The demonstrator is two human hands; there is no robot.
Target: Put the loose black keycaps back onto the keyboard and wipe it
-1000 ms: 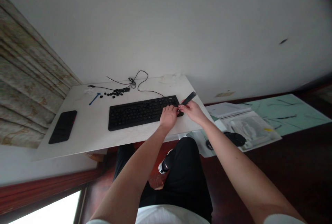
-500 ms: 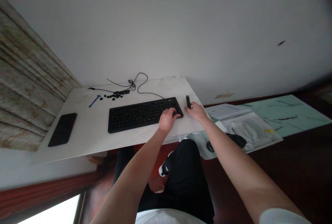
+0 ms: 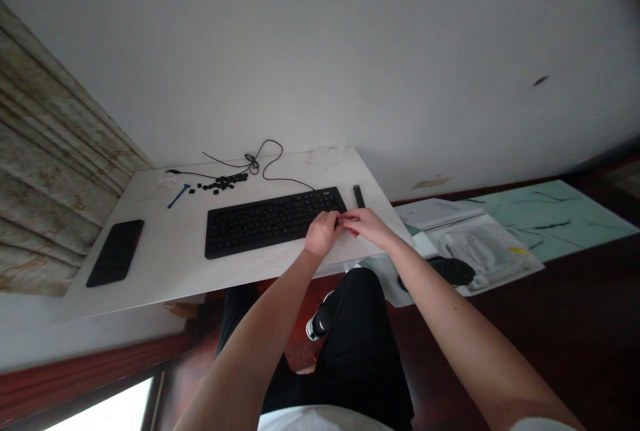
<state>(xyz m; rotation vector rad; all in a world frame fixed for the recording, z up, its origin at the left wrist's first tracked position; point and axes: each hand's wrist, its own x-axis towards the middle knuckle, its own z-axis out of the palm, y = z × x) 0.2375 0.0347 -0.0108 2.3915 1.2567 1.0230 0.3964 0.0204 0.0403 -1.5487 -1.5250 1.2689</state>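
A black keyboard lies on the white desk. Over its lower right corner, my left hand is closed, fingertips pinched together. From the right, my right hand reaches in with its fingers bent, and its fingertips meet those of the left hand. Whatever is between the fingertips is too small and covered to make out. Just beyond my right hand lies a short black stick-like tool with a greyish tip. Several loose black keycaps are scattered behind the keyboard, with a thin blue tool to their left.
A black phone lies at the desk's left end. The keyboard's cable runs in a loose bundle toward the wall. To the right, lower down, are papers and plastic packets beside a green marbled surface. A curtain hangs at left.
My right hand has let go of the short black tool, which now lies on the desk, and has moved left to meet my left hand at the keyboard's corner.
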